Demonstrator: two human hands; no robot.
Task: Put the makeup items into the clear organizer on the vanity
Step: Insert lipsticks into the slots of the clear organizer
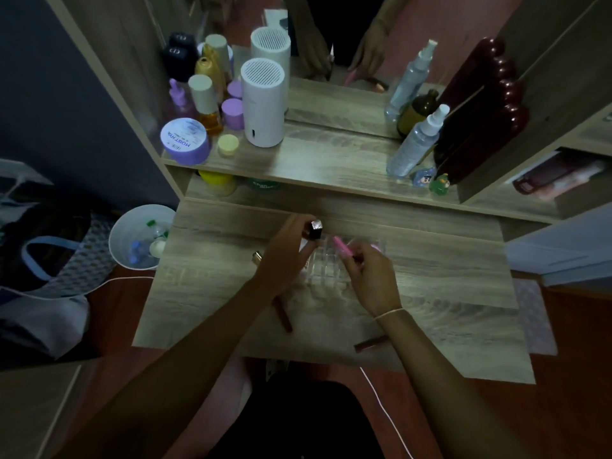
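The clear organizer sits on the wooden vanity top, between my two hands. My left hand grips a black lipstick with a silver cap just above the organizer's left edge. My right hand holds a pink tube tilted over the organizer's compartments. A brown pencil-like stick lies under my left forearm. Another brown tube lies near the front edge, and a gold-tipped item peeks out left of my left hand.
The upper shelf carries a white cylinder device, purple jars, bottles and spray bottles, in front of a mirror. A white bin and a bag stand on the floor at left. A white cable runs below.
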